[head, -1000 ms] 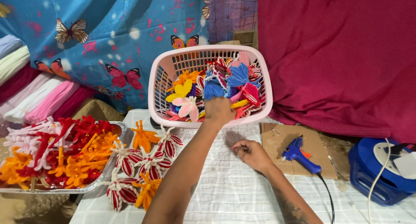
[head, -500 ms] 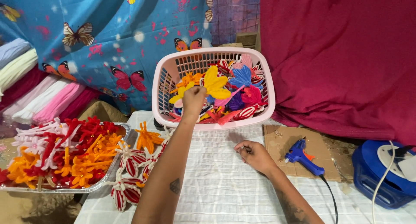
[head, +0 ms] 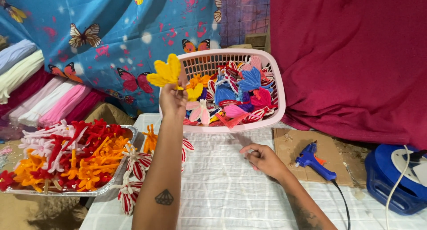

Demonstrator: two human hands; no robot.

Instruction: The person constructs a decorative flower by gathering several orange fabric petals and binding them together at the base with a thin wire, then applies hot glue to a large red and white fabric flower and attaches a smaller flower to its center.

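Your left hand [head: 172, 101] pinches a yellow pipe-cleaner flower [head: 166, 72] aloft, clear of the pink plastic basket [head: 278, 83]; your right hand [head: 263, 159] rests loosely curled, empty, on the table [head: 222, 190].

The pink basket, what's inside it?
The pink basket holds a heap of fuzzy craft flowers: blue, pink, red-and-white striped, and yellow. The left hand holds a yellow flower up in front of it. The basket's bottom is covered by the heap.

I count one pink basket [head: 275, 85], one foil tray [head: 116, 181], one blue glue gun [head: 313, 161], one cardboard sheet [head: 331, 147], one yellow flower [head: 165, 73] held up, two hands.
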